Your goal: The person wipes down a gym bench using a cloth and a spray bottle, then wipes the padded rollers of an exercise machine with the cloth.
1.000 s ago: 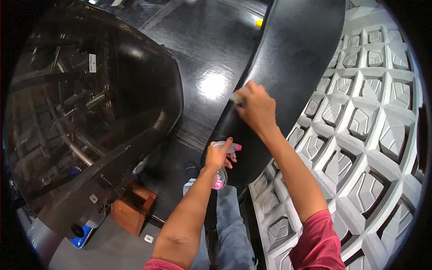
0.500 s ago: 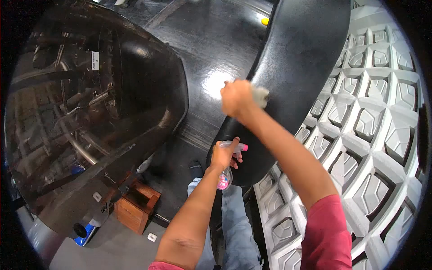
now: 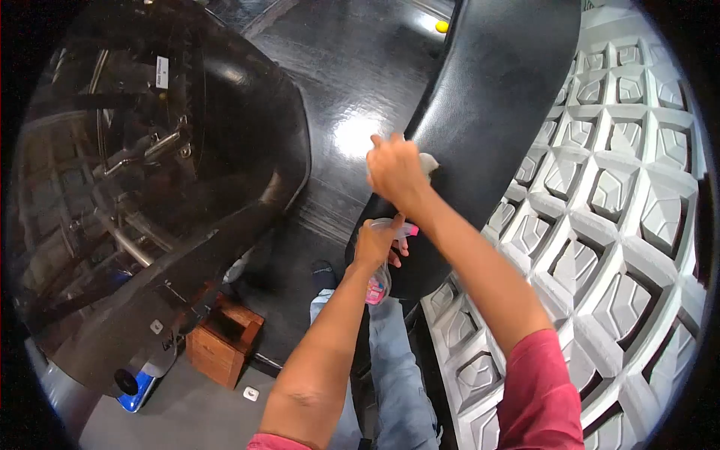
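My left hand (image 3: 375, 246) is wrapped round the neck of a clear spray bottle (image 3: 379, 288) with a pink nozzle tip and a pink label. The bottle is held over the near end of a long black padded bench (image 3: 495, 90). Farther up the bench, my right hand (image 3: 397, 171) is closed on a pale cloth (image 3: 428, 163) at the pad's left edge. Most of the cloth is hidden by the hand, and its index finger sticks out a little.
A white wall of raised geometric panels (image 3: 622, 187) runs along the right. On the left stands a large dark glossy machine shell (image 3: 255, 112). A brown wooden box (image 3: 217, 352) sits on the floor, and a yellow object (image 3: 442, 26) lies beside the bench's far part.
My right hand has shifted slightly down with the cloth, which shows less beyond the fingers. My left hand still holds the spray bottle. The view has moved a little.
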{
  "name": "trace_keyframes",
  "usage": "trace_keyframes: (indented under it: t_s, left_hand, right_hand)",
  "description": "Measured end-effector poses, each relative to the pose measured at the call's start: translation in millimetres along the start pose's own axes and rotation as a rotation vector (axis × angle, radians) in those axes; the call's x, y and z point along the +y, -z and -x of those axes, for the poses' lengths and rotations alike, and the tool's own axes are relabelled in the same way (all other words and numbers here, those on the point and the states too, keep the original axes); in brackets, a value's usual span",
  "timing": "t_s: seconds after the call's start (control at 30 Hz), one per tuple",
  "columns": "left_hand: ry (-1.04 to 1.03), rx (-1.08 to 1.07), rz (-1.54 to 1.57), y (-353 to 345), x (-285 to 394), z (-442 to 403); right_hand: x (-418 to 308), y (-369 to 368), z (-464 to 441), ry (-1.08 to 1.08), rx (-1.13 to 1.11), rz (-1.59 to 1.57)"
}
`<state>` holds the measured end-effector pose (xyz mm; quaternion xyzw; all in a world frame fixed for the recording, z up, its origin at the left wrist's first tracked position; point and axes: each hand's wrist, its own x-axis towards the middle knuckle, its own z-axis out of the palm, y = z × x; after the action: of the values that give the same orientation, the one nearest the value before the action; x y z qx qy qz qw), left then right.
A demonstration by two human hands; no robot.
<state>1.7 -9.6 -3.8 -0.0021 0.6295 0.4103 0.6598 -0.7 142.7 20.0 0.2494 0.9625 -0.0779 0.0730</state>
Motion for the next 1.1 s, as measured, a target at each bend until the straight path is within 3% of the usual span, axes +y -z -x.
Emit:
trace_keyframes:
  t_s: [0.07,0.1,0.13,0.17,0.2,0.27,0.3,0.4,0.5,0.6,0.67,0.8,0.97,1.03,1.1]
  left_hand:
    - [-0.017,-0.010,-0.001,4,-11,-2]
    - [-0.242,0.037,-0.193,5,-15,2]
    - [-0.468,0.085,-0.384,6,-19,4]
    - [-0.336,0.144,-0.290,1,-22,3]
    - [-0.341,0.139,-0.285,1,-20,1]
    - [-0.082,-0.050,0.037,2,-11,-6]
    - [-0.033,-0.116,-0.003,5,-3,-6]
    - [0.071,-0.051,-0.058,-2,13,3]
    - [0.015,-0.129,-0.113,3,22,14]
    - [-0.068,-0.232,-0.102,4,18,23]
    - [0.036,-0.324,-0.261,8,9,24]
    - [0.104,-0.219,-0.449,10,-28,14]
    - [0.119,-0.117,-0.517,3,-3,34]
    - [0.124,-0.108,-0.575,1,0,36]
    - [0.137,-0.086,-0.610,-1,0,34]
  right_hand:
    - [-25,-19,19,-0.030,-0.093,-0.100]
    - [-30,-18,29,-0.034,-0.094,-0.093]
    - [-35,-18,38,0.106,-0.097,-0.131]
    - [-38,-17,43,0.249,-0.100,-0.167]
    - [-35,-13,43,0.247,-0.101,-0.159]
    - [-13,5,34,0.109,-0.193,-0.139]
    - [-2,16,28,0.076,-0.232,-0.122]
    - [26,29,30,-0.156,0.046,-0.206]
    - [15,26,50,-0.232,0.084,-0.285]
    - [-3,11,81,-0.093,0.026,-0.348]
    - [-5,15,96,-0.087,-0.013,-0.377]
    - [12,26,98,-0.220,-0.026,-0.327]
    - [25,25,94,-0.521,0.247,-0.314]
    - [13,19,101,-0.510,0.312,-0.359]
    - [-1,18,113,-0.284,0.178,-0.436]
